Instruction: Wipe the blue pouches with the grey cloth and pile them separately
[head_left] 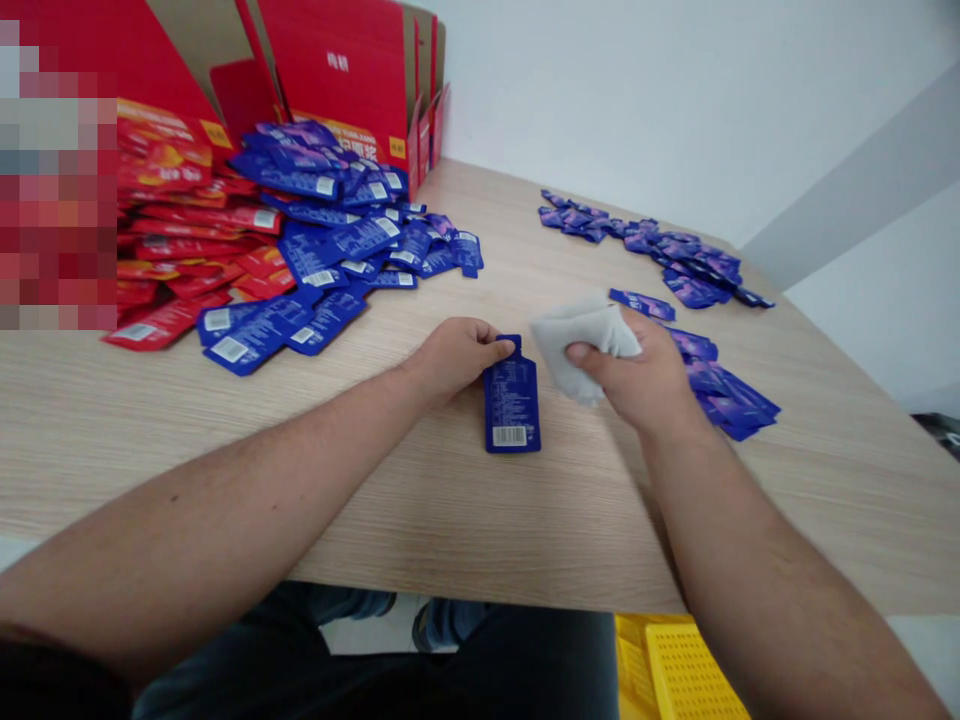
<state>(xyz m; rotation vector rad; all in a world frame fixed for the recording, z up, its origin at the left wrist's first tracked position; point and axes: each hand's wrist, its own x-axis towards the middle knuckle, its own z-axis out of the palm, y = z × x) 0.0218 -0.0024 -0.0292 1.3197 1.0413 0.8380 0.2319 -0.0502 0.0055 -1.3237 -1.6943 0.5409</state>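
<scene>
Head view: left hand (456,360) curled, thumb and fingers pinching the neck of a blue foil sachet (511,408) lying flat on the bench (825,520). Right hand (634,375) closed on a white cloth (589,345), just right of the sachet. Ahead-left of left hand, large heap of red and blue sachets (262,235) remaining before a red carton (337,70). Ahead and right of right hand, smaller blue sachet groups (720,390) laid apart.
</scene>
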